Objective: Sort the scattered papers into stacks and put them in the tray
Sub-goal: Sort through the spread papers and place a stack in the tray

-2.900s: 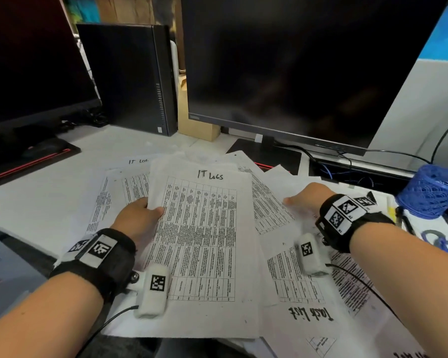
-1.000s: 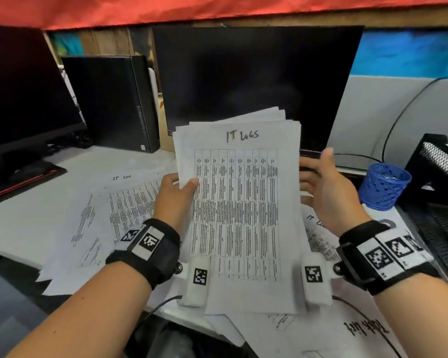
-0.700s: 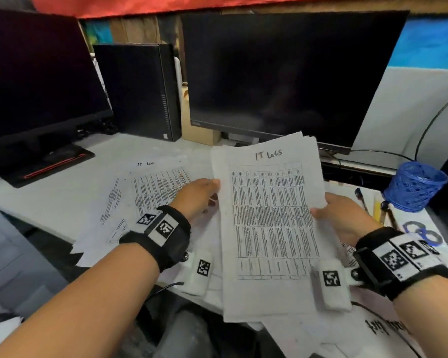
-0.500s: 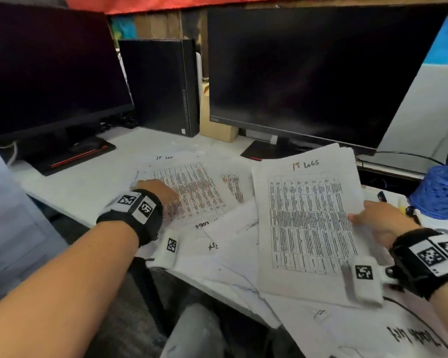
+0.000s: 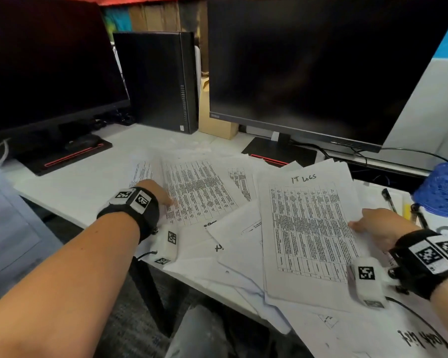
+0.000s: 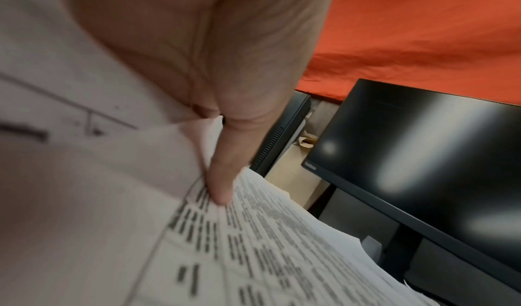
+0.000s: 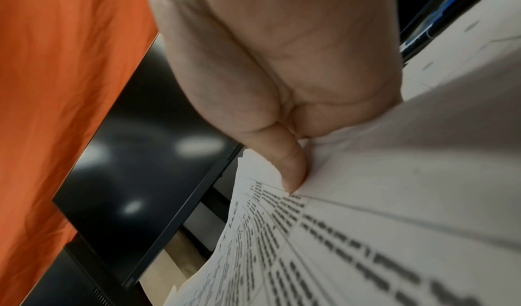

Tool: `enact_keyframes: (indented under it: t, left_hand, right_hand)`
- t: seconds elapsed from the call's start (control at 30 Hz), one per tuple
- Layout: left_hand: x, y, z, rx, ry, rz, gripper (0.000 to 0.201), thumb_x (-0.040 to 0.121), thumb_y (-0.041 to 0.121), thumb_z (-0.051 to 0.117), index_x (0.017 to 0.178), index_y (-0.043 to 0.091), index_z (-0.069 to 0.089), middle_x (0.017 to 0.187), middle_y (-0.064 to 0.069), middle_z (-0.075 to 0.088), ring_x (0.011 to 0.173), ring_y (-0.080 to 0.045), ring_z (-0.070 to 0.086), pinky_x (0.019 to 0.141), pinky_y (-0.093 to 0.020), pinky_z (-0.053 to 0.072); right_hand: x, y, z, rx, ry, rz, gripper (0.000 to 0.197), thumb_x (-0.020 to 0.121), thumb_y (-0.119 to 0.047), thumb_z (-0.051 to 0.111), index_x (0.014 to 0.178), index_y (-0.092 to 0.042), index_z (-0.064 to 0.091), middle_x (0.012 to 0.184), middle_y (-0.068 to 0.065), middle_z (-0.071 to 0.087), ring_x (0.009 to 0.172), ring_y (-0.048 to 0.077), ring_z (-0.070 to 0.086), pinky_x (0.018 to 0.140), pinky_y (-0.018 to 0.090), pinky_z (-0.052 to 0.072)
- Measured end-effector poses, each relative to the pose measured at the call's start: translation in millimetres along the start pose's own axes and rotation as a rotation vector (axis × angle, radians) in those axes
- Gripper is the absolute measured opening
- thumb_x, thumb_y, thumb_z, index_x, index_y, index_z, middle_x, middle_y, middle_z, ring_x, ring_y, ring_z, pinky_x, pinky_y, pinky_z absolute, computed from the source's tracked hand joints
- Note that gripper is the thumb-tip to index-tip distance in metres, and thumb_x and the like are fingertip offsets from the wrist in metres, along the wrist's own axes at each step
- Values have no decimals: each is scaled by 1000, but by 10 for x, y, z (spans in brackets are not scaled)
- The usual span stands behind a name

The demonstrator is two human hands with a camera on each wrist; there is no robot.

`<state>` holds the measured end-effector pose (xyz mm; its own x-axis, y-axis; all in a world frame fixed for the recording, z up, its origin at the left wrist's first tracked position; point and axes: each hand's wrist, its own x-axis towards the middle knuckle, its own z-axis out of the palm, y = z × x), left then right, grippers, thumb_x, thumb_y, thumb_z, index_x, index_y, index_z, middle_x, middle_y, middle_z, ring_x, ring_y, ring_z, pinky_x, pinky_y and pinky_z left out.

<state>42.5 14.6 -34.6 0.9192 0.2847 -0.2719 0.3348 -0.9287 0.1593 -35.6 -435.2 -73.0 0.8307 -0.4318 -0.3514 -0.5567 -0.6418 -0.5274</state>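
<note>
A stack of printed sheets headed "IT Logs" (image 5: 308, 228) lies tilted over the loose papers on the right of the white desk (image 5: 83, 182). My right hand (image 5: 370, 223) grips the stack's right edge; in the right wrist view the thumb (image 7: 290, 170) lies on top of the stack (image 7: 338, 255) and the fingers are hidden beneath. Further left my left hand (image 5: 163, 196) holds the left edge of a single printed table sheet (image 5: 199, 192). In the left wrist view its thumb (image 6: 222, 184) presses on that sheet (image 6: 267, 244). No tray is in view.
More loose sheets (image 5: 233, 241) overlap between the hands and overhang the desk's front edge. Two dark monitors (image 5: 308, 68) (image 5: 44, 60) and a black computer tower (image 5: 158, 81) stand behind. A blue mesh cup (image 5: 442, 189) and pens (image 5: 388, 200) sit at the right.
The IT Logs stack came down from upright in both hands to lying on the right. My left hand let go of it and moved left onto the single printed sheet.
</note>
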Motion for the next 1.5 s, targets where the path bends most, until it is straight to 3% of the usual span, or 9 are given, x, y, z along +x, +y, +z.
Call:
enact_keyframes:
  t: [0.2,0.37,0.5,0.63,0.73,0.93,1.13,1.27,1.5]
  left_hand:
    - [34,-190,-48,-320,186,24,60,91,26,62,141,4,38,142,-12,46,130,-29,44,108,-35,36]
    - [-167,-364,-219,-756,305,54,15,91,7,59,102,15,66,97,-3,67,81,-21,60,78,-27,44]
    - [-290,-356,-156,-621,224,86,8,89,11,63,95,16,63,75,3,59,66,-11,51,63,-23,40]
    - [-239,-340,-33,-350,109,40,45,80,34,74,112,4,61,108,-12,65,98,-29,59,88,-37,48]
    - [-246,-291,-42,-295,118,63,46,81,41,71,104,3,62,101,-10,65,92,-29,59,81,-34,48]
    - [-293,-245,-407,-651,348,62,28,87,24,66,106,3,64,104,-14,67,96,-35,63,89,-45,51]
    - [-478,-210,-909,-684,520,177,33,91,16,61,122,4,61,121,-17,63,110,-33,59,90,-36,45]
    - [-625,-149,-1125,-810,650,205,31,92,15,58,122,7,62,118,-14,64,106,-28,61,81,-29,43]
    - [-739,-20,-1569,-1088,958,233,36,83,20,63,119,17,63,116,1,66,103,-13,62,84,-22,48]
  right_hand:
    - [-154,-33,-35,63,-20,18,37,93,-12,56,123,9,51,126,28,56,116,44,53,103,50,42]
    - [-236,-71,-93,-4,-10,26,17,94,-18,56,102,-3,54,122,20,56,112,36,52,100,42,41]
    - [-192,-28,-65,133,-34,2,38,93,-8,55,128,7,48,128,27,54,102,33,54,101,49,43]
    - [-249,-25,-68,221,-57,8,41,92,-1,54,130,8,46,118,26,57,93,29,52,85,44,48]
    - [-317,-103,-76,52,-14,43,45,96,-17,52,133,7,43,130,23,53,112,34,52,95,42,45]
    - [-392,-156,-98,-41,-8,65,55,96,-23,52,139,6,35,144,21,41,131,36,39,110,40,32]
    - [-421,-124,-109,115,-26,40,43,95,-7,52,134,9,42,137,27,48,125,41,46,88,39,48]
    - [-514,-165,-113,16,19,61,47,97,-20,51,135,6,42,139,21,47,128,35,44,106,38,36]
    - [-604,-205,-138,27,41,40,44,98,-28,49,129,2,49,131,15,54,122,30,50,95,31,38]
